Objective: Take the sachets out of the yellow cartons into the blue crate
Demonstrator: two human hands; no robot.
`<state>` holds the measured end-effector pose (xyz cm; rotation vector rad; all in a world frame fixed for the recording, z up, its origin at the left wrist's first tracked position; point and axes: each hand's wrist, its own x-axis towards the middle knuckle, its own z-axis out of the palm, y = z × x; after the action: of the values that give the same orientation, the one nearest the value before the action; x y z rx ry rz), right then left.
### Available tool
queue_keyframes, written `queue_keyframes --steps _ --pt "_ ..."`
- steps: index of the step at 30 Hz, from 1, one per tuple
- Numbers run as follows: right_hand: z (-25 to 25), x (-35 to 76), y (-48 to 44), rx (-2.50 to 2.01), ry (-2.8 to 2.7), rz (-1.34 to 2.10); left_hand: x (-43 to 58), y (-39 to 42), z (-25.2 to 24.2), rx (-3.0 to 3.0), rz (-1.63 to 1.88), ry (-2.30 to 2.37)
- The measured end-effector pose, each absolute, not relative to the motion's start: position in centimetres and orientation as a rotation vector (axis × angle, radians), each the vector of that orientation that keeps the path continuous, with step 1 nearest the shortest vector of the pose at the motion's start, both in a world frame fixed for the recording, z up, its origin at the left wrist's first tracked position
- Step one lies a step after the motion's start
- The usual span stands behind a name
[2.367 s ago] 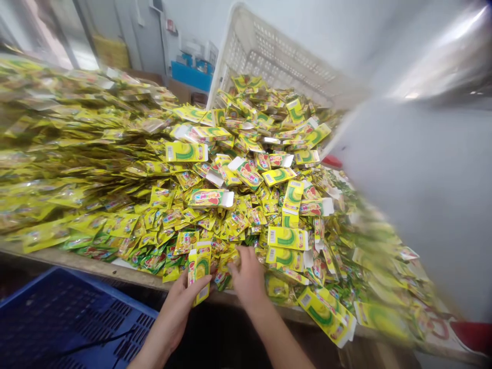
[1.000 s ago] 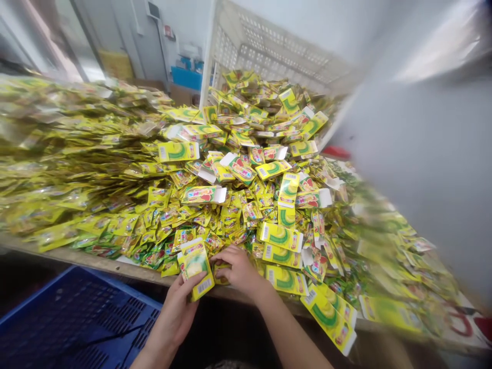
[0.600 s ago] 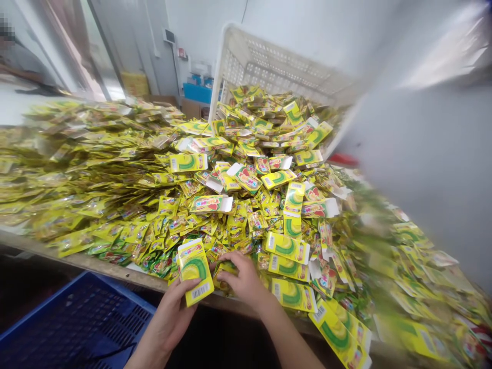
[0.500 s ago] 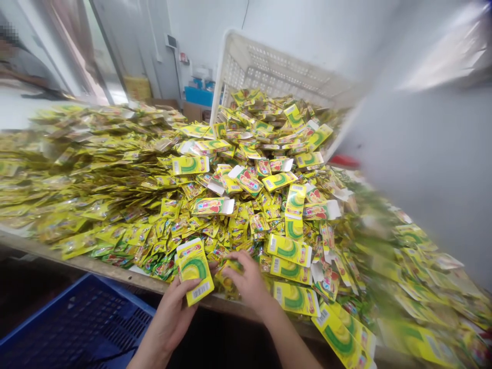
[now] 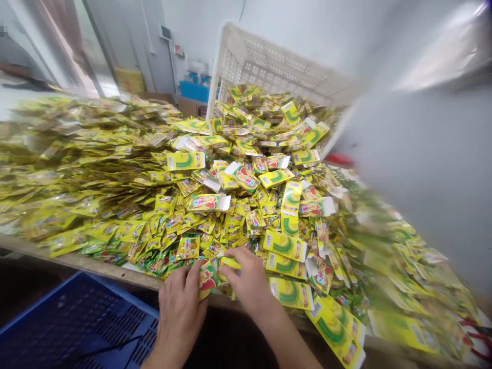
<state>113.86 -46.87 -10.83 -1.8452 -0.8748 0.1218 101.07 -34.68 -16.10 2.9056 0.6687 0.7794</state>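
Observation:
My left hand (image 5: 180, 307) is at the table's near edge, back up, fingers curled round a small yellow carton (image 5: 208, 281) whose red-printed face shows. Right beside it my right hand (image 5: 248, 279) rests on the heap, fingers bent and pinching a few small yellow sachets (image 5: 229, 262) close to the carton's open end. The two hands almost touch. All around them lie yellow sachets and flat yellow-green cartons (image 5: 284, 245).
A huge heap of yellow sachets (image 5: 107, 169) covers the wooden table (image 5: 96, 264). A white plastic crate (image 5: 269, 61) lies tipped at the back, cartons spilling out. A blue crate (image 5: 69, 323) sits below the table on the left. A grey wall (image 5: 423, 169) runs along the right.
My left hand turned the carton over, from its green barcode side up to lying under my fingers with the red print showing. My right hand stayed on the sachets and closed in towards the carton.

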Motion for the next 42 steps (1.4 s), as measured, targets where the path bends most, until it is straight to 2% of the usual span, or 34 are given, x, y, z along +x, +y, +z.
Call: queue_keyframes --steps 4,9,13,17,23,30,33,38,42 --pt "-11.3 114.6 -47.7 -1.935 -0.982 0.239 101.4 -35.5 -16.3 2.886 0.839 0.720" --pt "-10.7 115.3 -48.8 -1.973 -1.239 0.288 101.8 -37.0 -17.5 2.688 0.723 0.685" --pt "-10.4 115.3 -50.5 -1.941 -1.264 0.398 101.1 -38.5 -17.7 2.234 0.428 0.566" --pt "-10.5 115.4 -51.9 -1.900 -1.025 0.445 100.0 -39.9 -17.0 1.789 0.095 0.530" --pt "-10.0 115.3 -53.1 -1.816 -1.231 0.457 99.5 -41.8 -17.2 1.495 0.086 0.461" --pt "-9.4 114.7 -53.8 -1.793 -1.209 0.729 98.5 -42.9 -17.9 1.177 -0.028 0.345" --pt "-10.6 113.4 -53.9 -1.925 -1.240 0.664 97.8 -43.1 -17.8 1.095 -0.117 0.335" --pt "-12.1 110.5 -54.5 -1.864 -1.469 0.562 96.6 -43.1 -18.3 0.979 -0.070 0.390" --pt "-12.0 109.5 -55.1 -1.893 -1.312 0.441 96.1 -42.6 -18.2 1.031 -0.109 0.399"
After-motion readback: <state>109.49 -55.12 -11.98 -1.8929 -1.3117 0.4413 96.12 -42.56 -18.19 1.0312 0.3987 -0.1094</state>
